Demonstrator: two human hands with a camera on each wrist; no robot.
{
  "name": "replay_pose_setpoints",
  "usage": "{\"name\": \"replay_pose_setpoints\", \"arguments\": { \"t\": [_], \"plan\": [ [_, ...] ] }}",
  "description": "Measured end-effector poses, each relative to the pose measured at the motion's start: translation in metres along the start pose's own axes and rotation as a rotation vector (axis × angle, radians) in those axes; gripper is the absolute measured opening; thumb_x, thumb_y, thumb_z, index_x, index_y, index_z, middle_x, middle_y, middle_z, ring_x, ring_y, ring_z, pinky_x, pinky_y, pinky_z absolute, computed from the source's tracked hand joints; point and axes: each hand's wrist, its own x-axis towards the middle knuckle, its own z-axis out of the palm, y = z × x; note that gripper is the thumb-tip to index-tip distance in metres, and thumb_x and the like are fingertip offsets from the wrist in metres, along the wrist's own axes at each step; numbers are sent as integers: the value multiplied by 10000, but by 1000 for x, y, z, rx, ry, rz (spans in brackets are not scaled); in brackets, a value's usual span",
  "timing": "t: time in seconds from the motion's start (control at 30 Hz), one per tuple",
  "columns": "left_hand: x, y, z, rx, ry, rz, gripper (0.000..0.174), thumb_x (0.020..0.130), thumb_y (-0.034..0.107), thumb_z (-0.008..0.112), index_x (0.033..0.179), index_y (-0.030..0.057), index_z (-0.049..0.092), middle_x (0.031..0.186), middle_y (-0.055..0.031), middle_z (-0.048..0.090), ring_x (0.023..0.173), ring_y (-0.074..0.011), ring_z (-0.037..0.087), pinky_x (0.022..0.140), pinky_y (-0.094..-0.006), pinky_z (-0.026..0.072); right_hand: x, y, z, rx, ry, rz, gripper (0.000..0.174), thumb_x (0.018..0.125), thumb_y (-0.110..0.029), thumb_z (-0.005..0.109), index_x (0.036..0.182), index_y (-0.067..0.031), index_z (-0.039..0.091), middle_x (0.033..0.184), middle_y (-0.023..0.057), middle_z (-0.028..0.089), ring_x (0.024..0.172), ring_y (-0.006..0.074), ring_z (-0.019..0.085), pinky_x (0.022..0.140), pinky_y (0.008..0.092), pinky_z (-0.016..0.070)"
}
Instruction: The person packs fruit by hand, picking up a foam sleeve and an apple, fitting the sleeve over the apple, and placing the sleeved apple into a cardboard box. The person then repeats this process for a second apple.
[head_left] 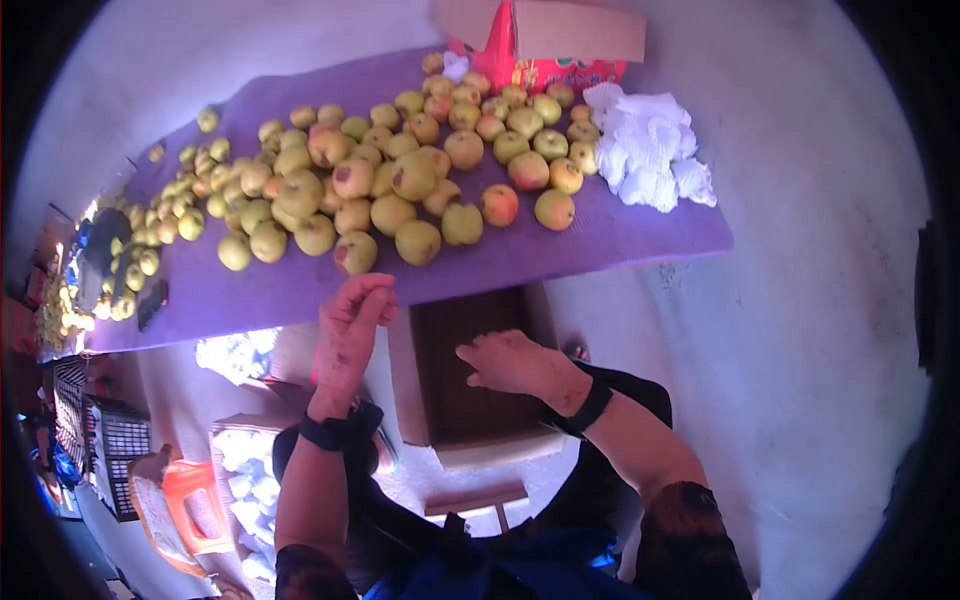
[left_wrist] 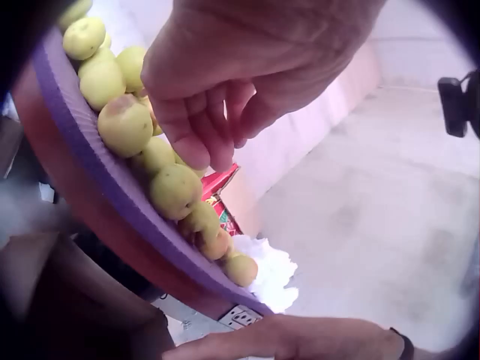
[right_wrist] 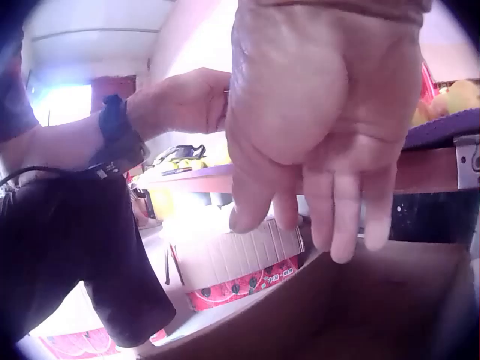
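Note:
Many yellow-green and reddish apples [head_left: 417,242] lie piled on a purple-covered table [head_left: 640,235]. Just off the table's front edge is the left hand [head_left: 355,335], its fingers curled in towards the thumb; nothing shows between them in the left wrist view, where the hand [left_wrist: 247,75] hangs beside the apples [left_wrist: 176,191]. Over the brown inside of a cardboard box [head_left: 470,450] the right hand [head_left: 525,365] hovers with relaxed fingers. In the right wrist view the fingers of this hand [right_wrist: 322,127] extend downward, holding nothing.
White foam nets [head_left: 650,150] lie at the table's right end, beside a red carton [head_left: 570,70]. Lower left stand an orange stool [head_left: 195,500], a black crate [head_left: 118,440] and a box of white nets [head_left: 250,480]. The person's legs flank the open box.

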Motion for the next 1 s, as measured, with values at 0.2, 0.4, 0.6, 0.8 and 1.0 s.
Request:
{"name": "replay_pose_setpoints", "arguments": {
  "t": [0.2,0.4,0.6,0.8,1.0],
  "plan": [
    [-4,3,13,251,-11,-53,128,934,119,595,982,37,680,646,28,559,544,-42,492,496,-200,389,12,-1,-18,279,368,-282,389,862,-253,659,1189,-51,592,992,144,652,945,346,636,826,438,508],
    [-8,-9,14,455,-38,87,251,927,158,616,702,45,613,567,66,429,539,-26,370,481,-220,274,14,20,-41,388,768,-268,238,868,-209,655,1050,-56,646,909,142,675,856,342,656,748,415,529],
    [-9,-1,19,393,-22,140,355,929,214,627,628,34,572,566,63,405,576,-31,355,523,-242,260,8,57,-53,343,1248,-14,138,847,-135,645,974,-86,622,916,113,643,828,330,643,701,420,515],
    [-8,-3,20,436,-35,197,319,920,179,634,662,4,566,584,48,441,599,-36,379,534,-240,306,-7,100,-59,355,1417,311,246,813,-125,672,1053,-92,627,991,133,624,871,348,634,743,429,517],
    [-9,-4,18,485,-51,185,272,908,136,639,691,-3,554,599,45,436,612,-35,377,538,-239,321,-12,124,-54,357,1345,482,440,796,-125,697,1217,-112,571,1179,157,563,1067,371,565,880,454,489]
  ]
}}
